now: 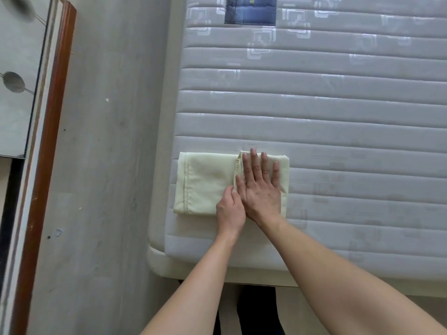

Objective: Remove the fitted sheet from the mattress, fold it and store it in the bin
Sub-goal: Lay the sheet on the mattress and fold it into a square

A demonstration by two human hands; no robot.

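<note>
The pale yellow fitted sheet (203, 182) lies folded into a small rectangle on the near left corner of the bare grey quilted mattress (338, 117). My right hand (261, 182) rests flat, fingers spread, on the folded-over right part of the sheet. My left hand (229, 209) sits just to its left, fingers curled and pinching the sheet's folded edge near the right thumb. No bin is in view.
A grey floor strip (108, 165) runs left of the bed. A wardrobe with a brown wooden edge (46, 141) stands at the far left. A dark blue label (250, 9) is sewn on the mattress at the top. The cream bed base (217, 274) shows below the mattress.
</note>
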